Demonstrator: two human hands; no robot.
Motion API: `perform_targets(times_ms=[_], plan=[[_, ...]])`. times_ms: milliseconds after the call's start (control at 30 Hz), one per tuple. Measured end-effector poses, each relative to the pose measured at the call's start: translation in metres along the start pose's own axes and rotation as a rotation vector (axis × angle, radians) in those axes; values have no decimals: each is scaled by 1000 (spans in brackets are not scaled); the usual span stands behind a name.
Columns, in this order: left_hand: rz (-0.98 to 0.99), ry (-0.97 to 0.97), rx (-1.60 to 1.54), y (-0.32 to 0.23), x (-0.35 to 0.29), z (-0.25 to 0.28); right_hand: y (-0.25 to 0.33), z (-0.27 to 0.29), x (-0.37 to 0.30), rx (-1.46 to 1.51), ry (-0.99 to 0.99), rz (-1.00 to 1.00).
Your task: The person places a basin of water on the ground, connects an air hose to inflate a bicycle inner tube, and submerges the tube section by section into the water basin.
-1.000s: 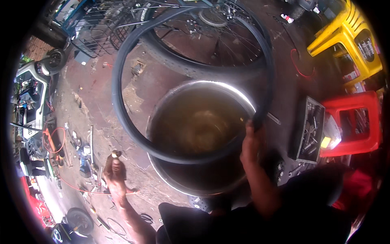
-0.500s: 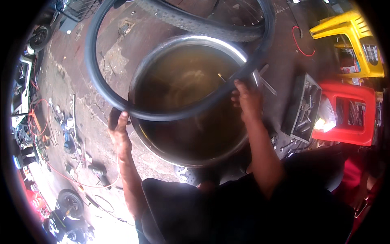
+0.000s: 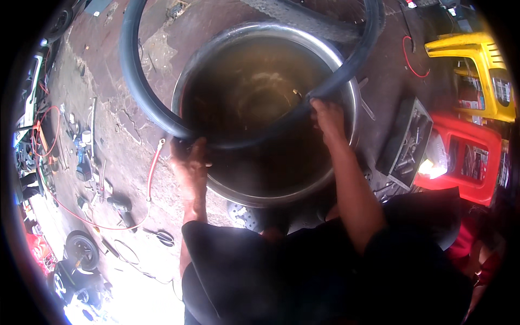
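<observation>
A dark inflated bicycle inner tube (image 3: 142, 81) is held up in a large loop by both of my hands. Its near side crosses a round metal basin (image 3: 187, 78) of murky brown water (image 3: 254, 70); whether that part dips into the water I cannot tell. My left hand (image 3: 189, 168) is closed round the tube at the basin's near left rim, thumb on the near side. My right hand (image 3: 329, 120) grips it at the basin's right, close to the brass-coloured valve (image 3: 297, 93). Beyond the frame's top, the loop's far side is cut off.
A knobbly tyre (image 3: 309, 19) lies behind the basin. To the right are a metal toolbox (image 3: 406, 146), a red plastic stool (image 3: 493, 154) and a yellow one (image 3: 460, 46). A red air hose (image 3: 150, 184), scissors (image 3: 162, 236) and several tools lie on the left floor.
My left hand has shifted right along the basin's edge with the tube, and the tube's near side looks lower over the water. The view has tilted, and the red hose's end now shows.
</observation>
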State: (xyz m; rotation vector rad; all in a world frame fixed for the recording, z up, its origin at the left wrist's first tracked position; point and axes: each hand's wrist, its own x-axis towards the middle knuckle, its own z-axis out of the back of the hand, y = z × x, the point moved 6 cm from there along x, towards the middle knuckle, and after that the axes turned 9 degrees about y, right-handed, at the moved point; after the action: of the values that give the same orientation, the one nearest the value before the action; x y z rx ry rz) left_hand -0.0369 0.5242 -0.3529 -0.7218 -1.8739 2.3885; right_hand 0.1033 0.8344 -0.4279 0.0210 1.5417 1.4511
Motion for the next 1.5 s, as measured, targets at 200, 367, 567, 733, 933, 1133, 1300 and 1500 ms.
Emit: perform_targets(times_ms=[200, 367, 567, 733, 933, 1133, 1300, 1500], plan=[[83, -22, -65, 13, 0, -20, -8, 4, 16, -17, -59, 107], [68, -35, -49, 22, 1, -23, -8, -3, 5, 102, -45, 62], [224, 185, -205, 36, -12, -22, -5, -19, -3, 376, -29, 65], [-721, 335, 1057, -44, -33, -89, -1, -27, -6, 416, -19, 30], [-720, 420, 1319, 8, 9, -156, -4, -41, -5, 399, -58, 11], [-329, 666, 1094, 40, 52, -161, -2, -14, 26, 301, 209, -35], [114, 731, 332, 52, 84, -147, 49, 1, 32, 606, 443, 276], [-14, 945, 673, 61, 83, -156, 41, -9, 55, 284, 271, 237]])
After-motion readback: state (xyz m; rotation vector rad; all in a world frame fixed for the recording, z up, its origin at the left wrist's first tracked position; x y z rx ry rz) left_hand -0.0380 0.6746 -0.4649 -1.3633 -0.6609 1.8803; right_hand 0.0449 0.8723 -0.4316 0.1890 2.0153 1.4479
